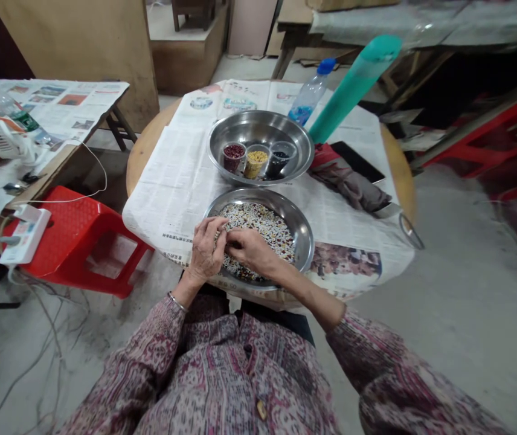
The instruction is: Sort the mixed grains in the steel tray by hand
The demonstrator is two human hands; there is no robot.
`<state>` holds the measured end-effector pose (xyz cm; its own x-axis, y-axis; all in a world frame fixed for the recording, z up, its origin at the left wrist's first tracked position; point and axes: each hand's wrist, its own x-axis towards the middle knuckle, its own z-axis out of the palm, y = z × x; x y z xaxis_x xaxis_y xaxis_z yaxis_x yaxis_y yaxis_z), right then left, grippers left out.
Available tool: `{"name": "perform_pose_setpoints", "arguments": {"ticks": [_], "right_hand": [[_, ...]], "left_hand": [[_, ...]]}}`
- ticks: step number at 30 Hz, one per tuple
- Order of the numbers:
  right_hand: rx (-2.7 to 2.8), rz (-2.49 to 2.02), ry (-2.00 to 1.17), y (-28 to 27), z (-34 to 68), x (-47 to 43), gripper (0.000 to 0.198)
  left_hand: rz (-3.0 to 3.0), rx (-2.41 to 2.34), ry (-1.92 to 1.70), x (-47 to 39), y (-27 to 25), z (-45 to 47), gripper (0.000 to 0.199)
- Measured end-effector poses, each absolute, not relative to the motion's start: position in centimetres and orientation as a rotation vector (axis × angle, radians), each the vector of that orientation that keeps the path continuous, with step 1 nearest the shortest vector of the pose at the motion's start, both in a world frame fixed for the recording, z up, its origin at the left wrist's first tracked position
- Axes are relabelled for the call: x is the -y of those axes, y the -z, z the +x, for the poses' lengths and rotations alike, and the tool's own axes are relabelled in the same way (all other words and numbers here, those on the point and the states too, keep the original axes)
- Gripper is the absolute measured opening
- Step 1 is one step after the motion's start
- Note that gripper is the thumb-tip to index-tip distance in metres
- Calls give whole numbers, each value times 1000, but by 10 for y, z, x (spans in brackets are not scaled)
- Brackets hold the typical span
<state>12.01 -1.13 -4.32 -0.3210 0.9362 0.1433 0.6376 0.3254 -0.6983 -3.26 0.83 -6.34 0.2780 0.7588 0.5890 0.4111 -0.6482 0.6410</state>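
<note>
Both my hands rest in the near steel pan point(301, 225) of mixed beans point(265, 225). Left hand point(205, 249) fingers curled, pinching beans; right hand point(252, 251) fingers bent, grip unclear. Far pan point(285, 128) keeps three sorted cups within reach.

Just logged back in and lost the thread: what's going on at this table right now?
A seated person has both hands in the near steel pan of mixed beans. The left hand and right hand meet at its near edge, fingers pinched together among the beans. Behind it, a second steel pan holds three small cups: red beans, yellow ones and dark ones. Newspaper covers the round table.
</note>
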Motion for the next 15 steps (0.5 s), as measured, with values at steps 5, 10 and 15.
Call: {"name": "perform_pose_setpoints", "arguments": {"ticks": [5, 10, 15], "right_hand": [[2307, -1326, -416, 49, 132, -3, 15], [2203, -1615, -206, 42, 173, -17, 20], [2289, -1561, -365, 41, 198, 14, 19]], "left_hand": [[2198, -1049, -1320, -8, 62, -32, 23], [2224, -1043, -1296, -9, 62, -32, 21], [2239, -1006, -1300, -9, 62, -33, 18]]}}
